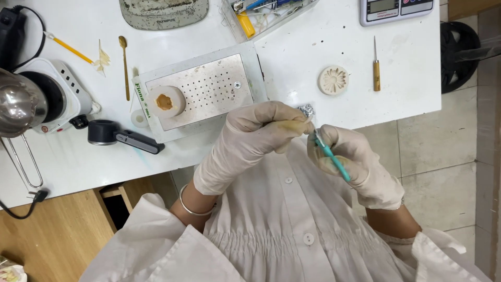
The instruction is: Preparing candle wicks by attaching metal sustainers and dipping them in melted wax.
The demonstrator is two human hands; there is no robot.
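So, only the head view here, looking straight down. The left hand (259, 137), in a cream glove, had its fingers (292, 127) pressed together, pinching a small yellowish piece (290, 125) right at the near edge of the white counter (313, 47). Couldn't tell what the piece was, it was mostly hidden by the glove. A small crumpled silvery bit (307, 110) sat on the counter just beyond those fingertips. The right hand (354, 161), gloved too, was curled around a thin teal tool (332, 155) like a pen, tip touching the piece. Both hands were held close to the chest over the white coat (271, 230), probably to keep fine work steady and close to the eyes.

Farther off on the counter, a perforated metal plate (209, 89) carried a pale ring mould (166, 101) with an orange-brown centre on its left part. To the right of it lay a round flower-patterned mould (333, 79) and a wooden-handled pick (376, 70), well apart from the hands but within reach. At far left stood a small white hot plate (55, 91) with a shiny metal pot (18, 102); near it lay a black handled loupe (121, 136), a long thin spoon (125, 68) and a yellow brush (70, 49). A scale (396, 10) sat at the far right edge.
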